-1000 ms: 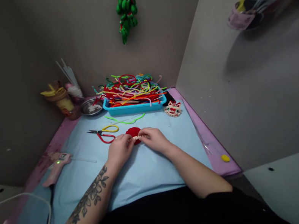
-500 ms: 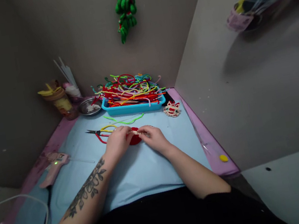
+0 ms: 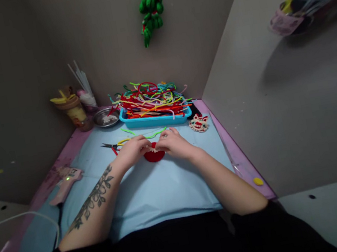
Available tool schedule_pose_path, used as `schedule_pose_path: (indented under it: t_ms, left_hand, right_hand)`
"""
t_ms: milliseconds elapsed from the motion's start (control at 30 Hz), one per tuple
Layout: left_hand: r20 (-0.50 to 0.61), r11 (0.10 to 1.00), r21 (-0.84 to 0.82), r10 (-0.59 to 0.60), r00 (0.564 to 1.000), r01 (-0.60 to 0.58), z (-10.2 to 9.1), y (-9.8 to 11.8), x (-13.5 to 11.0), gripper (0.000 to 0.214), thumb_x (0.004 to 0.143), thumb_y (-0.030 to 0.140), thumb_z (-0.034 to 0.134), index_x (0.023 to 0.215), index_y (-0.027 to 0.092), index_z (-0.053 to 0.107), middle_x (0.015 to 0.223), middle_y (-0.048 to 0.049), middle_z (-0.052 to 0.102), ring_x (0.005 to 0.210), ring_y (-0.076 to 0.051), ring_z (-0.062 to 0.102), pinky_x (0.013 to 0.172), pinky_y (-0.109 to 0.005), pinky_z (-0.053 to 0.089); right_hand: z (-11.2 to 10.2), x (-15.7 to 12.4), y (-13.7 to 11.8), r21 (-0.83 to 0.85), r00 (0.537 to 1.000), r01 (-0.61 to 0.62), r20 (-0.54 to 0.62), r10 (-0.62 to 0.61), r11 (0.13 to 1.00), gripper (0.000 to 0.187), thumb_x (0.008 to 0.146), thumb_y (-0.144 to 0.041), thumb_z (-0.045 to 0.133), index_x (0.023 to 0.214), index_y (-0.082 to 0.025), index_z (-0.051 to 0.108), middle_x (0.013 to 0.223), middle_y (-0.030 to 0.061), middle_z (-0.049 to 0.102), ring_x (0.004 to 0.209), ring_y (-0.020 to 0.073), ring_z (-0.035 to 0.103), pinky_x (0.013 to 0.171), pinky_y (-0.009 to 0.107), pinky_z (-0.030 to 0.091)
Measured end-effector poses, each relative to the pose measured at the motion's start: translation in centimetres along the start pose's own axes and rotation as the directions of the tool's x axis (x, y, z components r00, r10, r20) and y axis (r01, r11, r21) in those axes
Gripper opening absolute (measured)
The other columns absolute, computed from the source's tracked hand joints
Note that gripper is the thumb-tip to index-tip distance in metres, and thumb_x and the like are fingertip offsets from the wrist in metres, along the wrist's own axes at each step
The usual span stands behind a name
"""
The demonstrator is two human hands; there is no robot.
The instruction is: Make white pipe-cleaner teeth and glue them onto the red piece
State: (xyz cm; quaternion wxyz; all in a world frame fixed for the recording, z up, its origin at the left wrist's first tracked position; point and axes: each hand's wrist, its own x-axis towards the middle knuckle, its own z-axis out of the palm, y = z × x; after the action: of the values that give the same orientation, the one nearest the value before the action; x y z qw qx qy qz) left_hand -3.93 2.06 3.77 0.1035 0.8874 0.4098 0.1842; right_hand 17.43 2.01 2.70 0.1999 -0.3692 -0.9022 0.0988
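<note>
Over the middle of the blue-covered table, my left hand (image 3: pixel 134 150) and my right hand (image 3: pixel 173 143) meet at a short cream-coloured, bumpy strip (image 3: pixel 152 149). Each hand pinches one end of it with thumb and fingertips. Under the strip lies a round red piece (image 3: pixel 155 157), its front part showing and its sides partly covered by my fingers. Scissors (image 3: pixel 111 146) with dark blades and red and yellow handles lie beside my left hand, partly hidden. Beyond my hands is a bright green fuzzy stem (image 3: pixel 157 133).
A blue tray (image 3: pixel 157 121) heaped with colourful fuzzy stems stands at the back. Left of it sits a metal bowl (image 3: pixel 97 120) with small white bits. A pink glue gun (image 3: pixel 65 187) rests at left, its light green. A cream-and-red fuzzy figure (image 3: pixel 199 124) lies at right.
The camera view has swung slightly left. My right hand's fingers have lifted and shifted along the cream strip. More of the red piece's front shows.
</note>
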Motion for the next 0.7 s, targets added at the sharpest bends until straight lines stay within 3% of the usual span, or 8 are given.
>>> schedule_pose_path:
  t_ms: [333,700]
  left_hand:
    - [-0.023,0.994,-0.112,0.017,1.000,-0.020,1.0,-0.8,-0.4,0.014,0.083,0.023,0.056,0.086,0.021,0.070,0.088,-0.0046,0.063,0.079,-0.017,0.060,0.074,-0.027,0.044]
    - [-0.077,0.979,-0.203,0.012,0.997,-0.028,1.7,-0.7,-0.5,0.015,0.083,0.031,0.060,0.083,0.019,0.067,0.085,-0.0041,0.060,0.080,-0.017,0.058,0.076,-0.028,0.045]
  right_hand:
    - [0.2,0.6,0.8,0.085,0.996,0.070,0.051,-0.074,0.994,0.022,0.081,-0.010,0.057,0.084,-0.028,0.070,0.086,0.0026,0.065,0.101,0.0231,0.046,0.104,0.060,0.008]
    - [1.1,0.3,0.9,0.105,0.999,0.046,-0.010,-0.045,0.993,0.022,0.082,-0.010,0.054,0.085,-0.026,0.069,0.090,0.0035,0.065,0.101,0.0214,0.046,0.104,0.050,0.013]
